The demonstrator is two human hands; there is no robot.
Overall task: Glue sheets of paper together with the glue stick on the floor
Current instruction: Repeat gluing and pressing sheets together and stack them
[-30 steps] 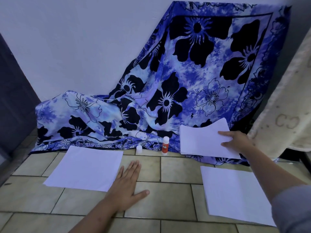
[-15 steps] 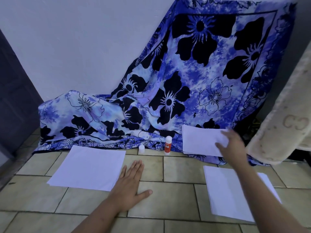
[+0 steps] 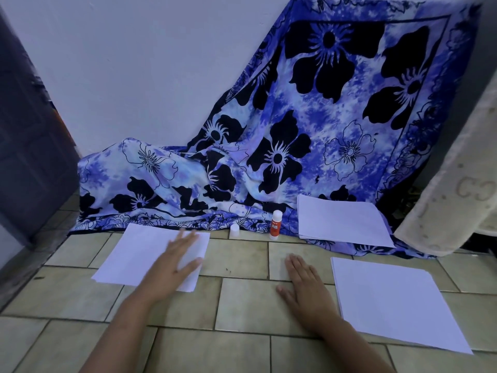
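Note:
Three lots of white paper lie on the tiled floor (image 3: 242, 305). A left stack (image 3: 139, 254) has my left hand (image 3: 174, 267) flat on its right part, fingers spread. A right stack (image 3: 390, 300) lies beside my right hand (image 3: 304, 286), which rests palm down on the tiles and holds nothing. A third stack (image 3: 341, 222) sits at the back on the cloth. The glue stick (image 3: 276, 224), white with an orange label, stands upright and uncapped between the stacks. Its white cap (image 3: 234, 230) stands to its left.
A blue floral cloth (image 3: 295, 130) hangs from the wall and spills onto the floor behind the paper. A dark door (image 3: 29, 144) is at the left. A cream textured mat or towel (image 3: 457, 184) hangs at the right edge.
My right hand let go of the back stack and came down flat on the tiles left of the right stack. My left hand slid from the tiles onto the left stack.

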